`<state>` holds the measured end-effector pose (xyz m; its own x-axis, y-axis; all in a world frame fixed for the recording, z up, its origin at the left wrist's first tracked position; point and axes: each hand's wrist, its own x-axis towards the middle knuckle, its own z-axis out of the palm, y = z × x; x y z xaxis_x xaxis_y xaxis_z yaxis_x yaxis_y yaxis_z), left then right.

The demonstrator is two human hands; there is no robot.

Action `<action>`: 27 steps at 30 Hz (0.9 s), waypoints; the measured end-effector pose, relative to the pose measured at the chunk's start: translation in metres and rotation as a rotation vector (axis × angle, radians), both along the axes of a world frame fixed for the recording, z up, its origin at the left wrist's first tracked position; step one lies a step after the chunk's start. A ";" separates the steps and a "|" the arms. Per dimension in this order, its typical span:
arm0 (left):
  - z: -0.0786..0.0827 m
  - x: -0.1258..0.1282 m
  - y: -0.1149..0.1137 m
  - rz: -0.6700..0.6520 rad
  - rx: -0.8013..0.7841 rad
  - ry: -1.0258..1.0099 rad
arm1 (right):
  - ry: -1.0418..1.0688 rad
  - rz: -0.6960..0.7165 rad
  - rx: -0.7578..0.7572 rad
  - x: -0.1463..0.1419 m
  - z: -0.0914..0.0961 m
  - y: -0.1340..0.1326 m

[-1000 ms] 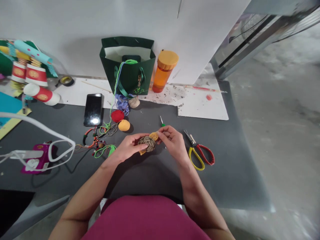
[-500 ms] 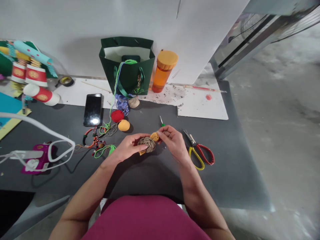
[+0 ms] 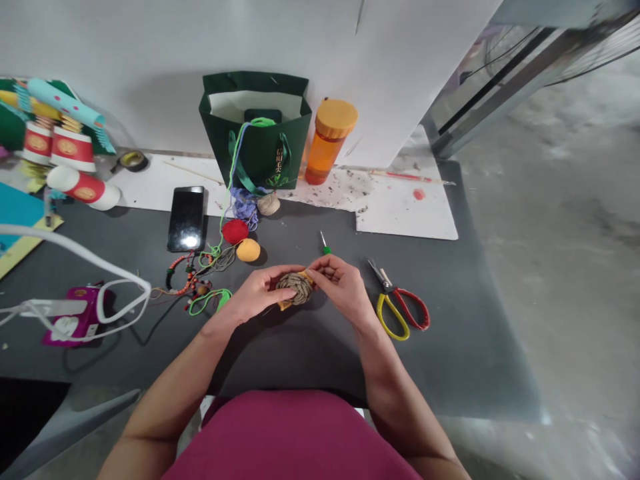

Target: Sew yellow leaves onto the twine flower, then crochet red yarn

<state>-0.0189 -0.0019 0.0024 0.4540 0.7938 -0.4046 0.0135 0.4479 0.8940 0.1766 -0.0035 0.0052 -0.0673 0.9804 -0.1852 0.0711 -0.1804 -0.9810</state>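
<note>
My left hand (image 3: 257, 293) grips a round knot of brown cord (image 3: 295, 288) over the dark table mat (image 3: 475, 333). An orange piece (image 3: 285, 305) shows under and behind the knot. My right hand (image 3: 340, 285) pinches the knot's right side at the orange piece, fingers closed. Both hands meet at the middle of the mat. Just beyond my right hand lies a small green-handled tool (image 3: 325, 245). Scissors (image 3: 400, 308) with one yellow and one red handle lie right of my right hand.
A green paper bag (image 3: 256, 143) and an orange bottle (image 3: 327, 141) stand at the back by the wall. A phone (image 3: 187, 218), a red ball (image 3: 235, 231), a yellow ball (image 3: 248, 251) and beaded cords (image 3: 193, 277) lie left. White cable (image 3: 100, 267) and a magenta device (image 3: 77, 323) sit far left.
My right hand has moved left and closed in on the knot, covering most of the orange piece that stuck out at its upper right. The left hand holds still.
</note>
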 end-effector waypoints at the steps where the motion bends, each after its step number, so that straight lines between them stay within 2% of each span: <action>1: 0.000 0.000 0.000 0.004 -0.005 0.009 | 0.005 -0.008 0.001 0.001 0.000 0.000; 4: -0.001 -0.001 0.000 0.025 -0.016 0.021 | 0.026 -0.031 0.004 0.003 0.001 0.001; 10: -0.002 -0.001 0.001 0.066 -0.040 -0.006 | 0.030 0.048 -0.004 0.003 0.000 0.000; 15: -0.005 -0.002 0.000 0.035 -0.030 -0.023 | -0.075 0.082 0.039 0.003 -0.002 -0.001; 20: -0.009 -0.003 0.001 0.011 -0.011 0.012 | -0.044 0.091 0.013 0.006 -0.002 0.001; 27: -0.005 -0.003 0.000 -0.012 -0.031 0.011 | 0.005 0.064 -0.019 0.005 -0.001 0.003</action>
<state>-0.0222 -0.0017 -0.0029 0.4590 0.7752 -0.4340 0.0285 0.4753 0.8793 0.1817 -0.0006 0.0038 -0.1310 0.9703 -0.2033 0.0783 -0.1943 -0.9778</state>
